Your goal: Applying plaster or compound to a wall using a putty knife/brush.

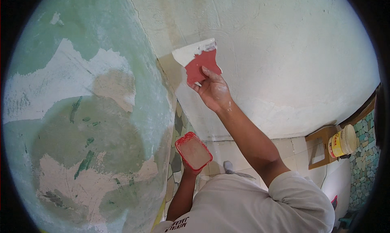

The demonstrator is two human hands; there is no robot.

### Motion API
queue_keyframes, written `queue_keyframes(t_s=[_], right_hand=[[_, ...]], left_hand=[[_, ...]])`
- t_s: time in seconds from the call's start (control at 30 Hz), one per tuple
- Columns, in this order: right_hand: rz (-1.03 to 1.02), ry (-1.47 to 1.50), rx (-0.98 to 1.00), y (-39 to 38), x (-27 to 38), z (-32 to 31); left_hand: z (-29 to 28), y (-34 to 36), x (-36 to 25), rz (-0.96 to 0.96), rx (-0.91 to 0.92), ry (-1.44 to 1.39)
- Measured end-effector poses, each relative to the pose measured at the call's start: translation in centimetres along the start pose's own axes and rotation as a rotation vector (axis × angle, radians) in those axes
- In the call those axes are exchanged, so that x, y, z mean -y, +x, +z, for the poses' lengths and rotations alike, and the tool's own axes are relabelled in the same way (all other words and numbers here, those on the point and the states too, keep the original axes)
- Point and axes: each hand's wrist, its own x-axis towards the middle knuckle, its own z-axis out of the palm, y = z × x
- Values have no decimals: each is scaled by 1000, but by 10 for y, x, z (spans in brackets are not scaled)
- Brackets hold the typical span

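Note:
My right hand (pixel 213 90) is raised and grips a red plastic scraper (pixel 199 62). The scraper's blade edge carries white putty and presses on the white wall (pixel 284 50) near the corner. Lower down, my left hand (pixel 190 169) holds up a red tray (pixel 193 150) from below. Greyish putty fills the tray. The hand itself is mostly hidden under the tray.
A green wall (pixel 81 111) with patches of white and grey filler fills the left side. A pale tub with a yellow label (pixel 342 141) lies on its side on a brown ledge (pixel 321 145) at the right. Pale floor tiles (pixel 219 149) and pebble mosaic (pixel 365 151) lie below.

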Motion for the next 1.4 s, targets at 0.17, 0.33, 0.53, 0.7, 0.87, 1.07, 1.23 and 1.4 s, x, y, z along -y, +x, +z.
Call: queue_keyframes(t_s=[0.17, 0.33, 0.53, 0.7, 0.87, 1.07, 1.23, 1.4], right_hand=[[76, -8, -48, -15, -8, -15], [62, -26, -236, -25, -23, -52], [34, -30, -458, -20, -47, -79], [72, -29, -558, -5, -91, -90], [107, -45, -617, 54, -135, -93], [70, 28, -661, 132, -140, -34], [142, 112, -728, 171, -108, 18], [109, 51, -693, 135, -92, 76]], left_hand=[[3, 2, -2, 55, 38, 101], [-7, 4, -1, 55, 45, 42], [-15, 0, -5, 52, -12, 12], [-16, -10, -12, 37, -22, 48], [-23, -25, -9, 73, -80, -19], [-43, -39, -15, -11, -17, -142], [-32, -38, -16, -45, 48, -203], [-41, -40, -17, 4, 58, -144]])
